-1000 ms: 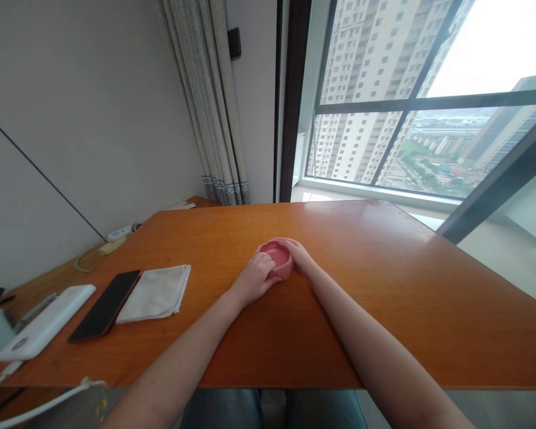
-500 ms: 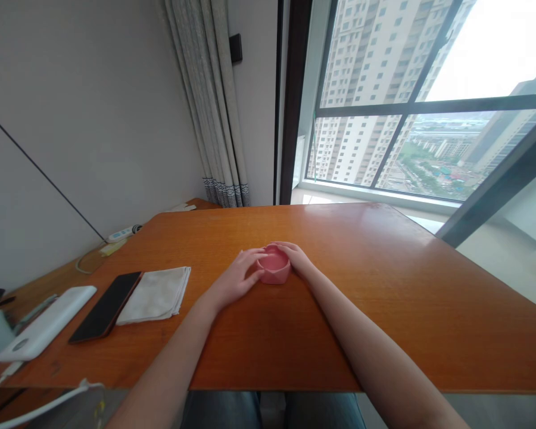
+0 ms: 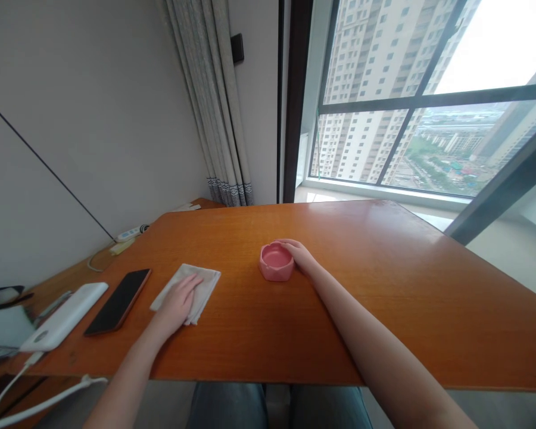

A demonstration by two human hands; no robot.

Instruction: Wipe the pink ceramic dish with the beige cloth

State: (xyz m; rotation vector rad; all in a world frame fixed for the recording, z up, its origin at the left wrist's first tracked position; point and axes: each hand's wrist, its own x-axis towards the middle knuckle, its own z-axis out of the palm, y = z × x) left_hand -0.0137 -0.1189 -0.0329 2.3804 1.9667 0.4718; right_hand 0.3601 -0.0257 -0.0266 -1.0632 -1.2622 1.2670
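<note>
A pink faceted ashtray (image 3: 277, 271) with a round hollow stands upright on the brown wooden table near its middle. My right hand (image 3: 298, 255) holds it from the right side, fingers curled over the far right rim. To the left, a folded whitish cloth (image 3: 208, 285) lies flat on the table, turned at an angle. Palm down on this cloth rests my left hand (image 3: 182, 300), its fingers stretched out and lying flat. The left thumb is hard to make out.
Left of the cloth lies a dark smartphone (image 3: 118, 302), with a white power bank (image 3: 67, 316) and its cable (image 3: 11, 381) beyond. A power strip (image 3: 131, 233) sits by the wall. The table's front edge (image 3: 268, 381) runs above my knees; a window is at the back right.
My left hand has let go of the ashtray and moved left onto the cloth. The cloth has slid right, away from the smartphone, and turned slightly. My right hand stays at the ashtray.
</note>
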